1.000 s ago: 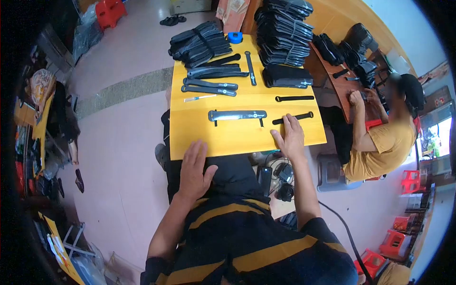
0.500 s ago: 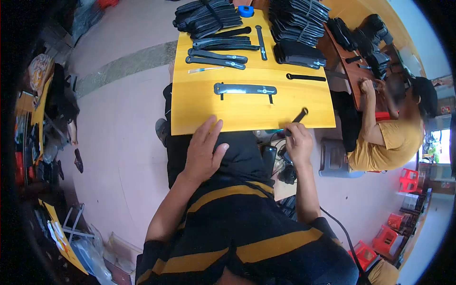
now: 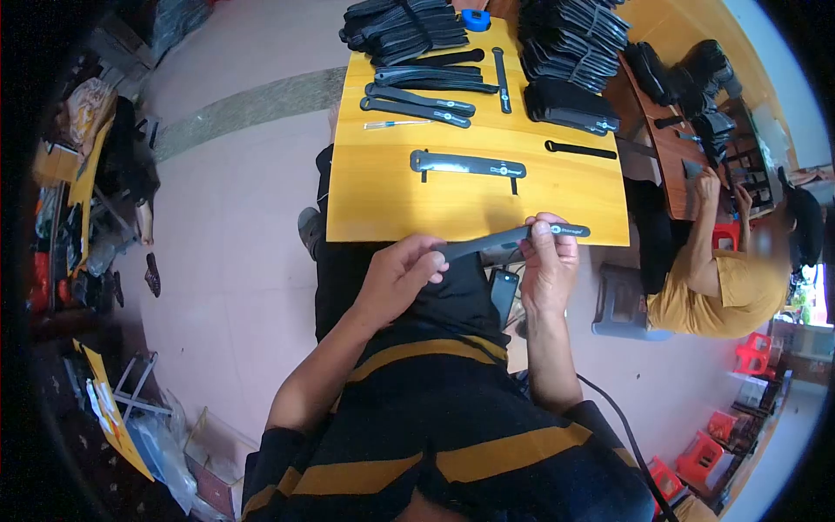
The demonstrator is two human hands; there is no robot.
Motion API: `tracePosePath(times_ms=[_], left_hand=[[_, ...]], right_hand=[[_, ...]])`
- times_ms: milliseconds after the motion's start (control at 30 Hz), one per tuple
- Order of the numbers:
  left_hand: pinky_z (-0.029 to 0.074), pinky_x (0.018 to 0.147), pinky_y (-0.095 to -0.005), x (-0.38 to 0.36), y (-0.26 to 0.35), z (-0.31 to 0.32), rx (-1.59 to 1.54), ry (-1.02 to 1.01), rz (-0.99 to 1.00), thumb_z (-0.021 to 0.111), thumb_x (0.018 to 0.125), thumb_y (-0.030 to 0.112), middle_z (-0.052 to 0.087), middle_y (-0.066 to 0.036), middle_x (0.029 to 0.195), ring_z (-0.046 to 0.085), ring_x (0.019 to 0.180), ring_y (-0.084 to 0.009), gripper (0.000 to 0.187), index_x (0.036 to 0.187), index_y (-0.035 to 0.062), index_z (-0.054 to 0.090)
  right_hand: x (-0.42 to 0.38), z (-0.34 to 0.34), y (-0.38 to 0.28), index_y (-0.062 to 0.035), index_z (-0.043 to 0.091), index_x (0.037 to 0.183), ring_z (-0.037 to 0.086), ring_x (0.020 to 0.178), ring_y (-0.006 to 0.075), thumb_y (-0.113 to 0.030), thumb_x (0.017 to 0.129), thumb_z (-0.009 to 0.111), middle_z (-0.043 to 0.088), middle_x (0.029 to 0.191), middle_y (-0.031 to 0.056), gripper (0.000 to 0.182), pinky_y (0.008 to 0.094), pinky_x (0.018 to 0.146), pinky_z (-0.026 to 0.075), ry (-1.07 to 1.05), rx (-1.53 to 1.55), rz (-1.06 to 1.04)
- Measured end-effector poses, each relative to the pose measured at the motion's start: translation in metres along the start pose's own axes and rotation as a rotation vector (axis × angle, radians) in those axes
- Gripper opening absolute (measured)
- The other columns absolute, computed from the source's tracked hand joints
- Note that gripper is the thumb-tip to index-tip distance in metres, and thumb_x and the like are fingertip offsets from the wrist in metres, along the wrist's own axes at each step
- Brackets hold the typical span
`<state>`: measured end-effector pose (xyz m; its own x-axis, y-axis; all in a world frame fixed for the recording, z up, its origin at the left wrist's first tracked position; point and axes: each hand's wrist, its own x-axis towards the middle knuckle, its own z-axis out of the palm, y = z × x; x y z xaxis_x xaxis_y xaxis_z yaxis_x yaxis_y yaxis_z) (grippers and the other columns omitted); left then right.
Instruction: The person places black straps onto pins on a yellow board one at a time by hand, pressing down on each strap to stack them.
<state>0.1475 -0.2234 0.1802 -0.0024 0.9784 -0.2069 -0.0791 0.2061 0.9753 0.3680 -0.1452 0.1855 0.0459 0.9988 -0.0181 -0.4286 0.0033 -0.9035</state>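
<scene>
A dark strap (image 3: 491, 241) with pale printing near its right end is stretched between my two hands, just over the table's near edge. My left hand (image 3: 402, 277) pinches its left end. My right hand (image 3: 550, 258) grips it near the printed end, thumb on top. Beyond them on the yellow table (image 3: 374, 209) lies a printed grey strap (image 3: 470, 164), with two short black tabs showing below it. A single black strap (image 3: 581, 150) with a looped end rests to the right.
Bundled strap stacks (image 3: 574, 39) stand at the back, near a blue tape measure (image 3: 476, 20). More straps (image 3: 426, 110) and a thin pen-like tool (image 3: 396, 124) lie at left. A co-worker (image 3: 722, 278) sits at right beside a brown table (image 3: 670, 165).
My left hand has moved right and taken hold of the strap's end. The strap, earlier in my right hand alone, now spans both hands. The camera view has shifted slightly.
</scene>
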Motion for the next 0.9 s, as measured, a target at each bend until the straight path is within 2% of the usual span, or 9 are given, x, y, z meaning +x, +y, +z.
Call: tracePosePath(times_ms=[33,133,200,333,400,433,533,800,900], left_hand=[[0.058,0.078,-0.0289,0.0,-0.003,-0.002,0.003,0.004,-0.006,0.064,0.103,0.023,0.075,-0.01,0.095,0.072,0.082,-0.0162,0.03,0.12,-0.0012,0.065],[0.055,0.068,-0.0244,0.005,-0.007,-0.008,-0.046,-0.04,-0.075,0.063,0.104,0.021,0.072,-0.005,0.084,0.069,0.073,-0.0108,0.021,0.104,0.0008,0.068],[0.055,0.061,-0.0225,0.011,-0.003,-0.01,-0.003,0.047,-0.076,0.061,0.106,0.019,0.068,-0.001,0.078,0.065,0.066,-0.008,0.022,0.092,0.0034,0.067],[0.053,0.06,-0.022,0.024,0.005,-0.017,-0.058,0.108,-0.16,0.062,0.105,0.019,0.067,-0.001,0.075,0.063,0.064,-0.0078,0.022,0.089,0.0044,0.068],[0.053,0.059,-0.0224,0.03,0.003,-0.021,0.012,0.147,-0.155,0.064,0.104,0.018,0.066,0.0,0.074,0.062,0.063,-0.0073,0.02,0.089,0.005,0.068],[0.053,0.059,-0.0224,0.033,0.003,-0.022,0.014,0.15,-0.163,0.064,0.104,0.018,0.066,0.0,0.074,0.062,0.063,-0.0073,0.02,0.089,0.005,0.068],[0.052,0.058,-0.022,0.044,0.005,-0.026,0.051,0.224,-0.137,0.066,0.102,0.018,0.066,0.0,0.074,0.061,0.063,-0.0068,0.019,0.089,0.0053,0.068],[0.049,0.057,-0.0219,0.077,0.005,-0.039,0.023,0.252,-0.135,0.068,0.1,0.017,0.063,0.002,0.072,0.058,0.062,-0.0056,0.016,0.091,0.0046,0.068],[0.048,0.057,-0.022,0.088,0.01,-0.044,0.058,0.238,-0.156,0.067,0.101,0.017,0.062,0.002,0.072,0.057,0.062,-0.0054,0.015,0.092,0.0043,0.069]], right_hand=[[0.001,0.001,0.003,-0.0044,0.069,0.113,0.067,0.085,0.0122,-0.013,0.1,0.072,0.074,0.102,0.0082,0.015,0.0267,0.077,0.057,0.0,0.003,0.007],[0.004,0.004,0.007,-0.0051,0.07,0.113,0.066,0.082,0.0121,-0.014,0.101,0.071,0.074,0.101,0.0072,0.015,0.0263,0.076,0.056,0.032,0.02,0.072],[0.007,0.004,0.01,-0.0051,0.07,0.113,0.066,0.081,0.0119,-0.018,0.103,0.068,0.073,0.1,0.0067,0.016,0.0264,0.076,0.056,0.019,0.006,0.096],[0.016,-0.002,0.01,-0.0046,0.069,0.113,0.065,0.079,0.0118,-0.021,0.105,0.066,0.072,0.095,0.006,0.019,0.0258,0.074,0.055,0.056,0.015,0.174],[0.024,-0.01,0.016,-0.0065,0.07,0.111,0.067,0.075,0.0136,-0.029,0.105,0.066,0.072,0.094,0.0061,0.024,0.0285,0.074,0.055,-0.017,-0.059,0.132],[0.026,-0.007,0.014,-0.0035,0.069,0.112,0.063,0.075,0.0109,-0.022,0.106,0.065,0.069,0.086,0.0038,0.02,0.0243,0.068,0.051,-0.013,-0.079,0.127],[0.038,-0.016,0.017,-0.0028,0.07,0.113,0.062,0.074,0.0103,-0.02,0.105,0.066,0.067,0.085,0.0027,0.019,0.0239,0.067,0.051,-0.025,-0.213,0.136],[0.071,-0.027,0.021,-0.0023,0.069,0.116,0.061,0.078,0.0082,-0.015,0.102,0.07,0.066,0.093,0.0008,0.018,0.0229,0.071,0.054,-0.03,-0.425,0.076],[0.083,-0.027,0.024,-0.0024,0.068,0.115,0.057,0.079,0.0054,-0.011,0.102,0.069,0.062,0.091,-0.0028,0.016,0.02,0.071,0.049,-0.039,-0.425,0.073]])
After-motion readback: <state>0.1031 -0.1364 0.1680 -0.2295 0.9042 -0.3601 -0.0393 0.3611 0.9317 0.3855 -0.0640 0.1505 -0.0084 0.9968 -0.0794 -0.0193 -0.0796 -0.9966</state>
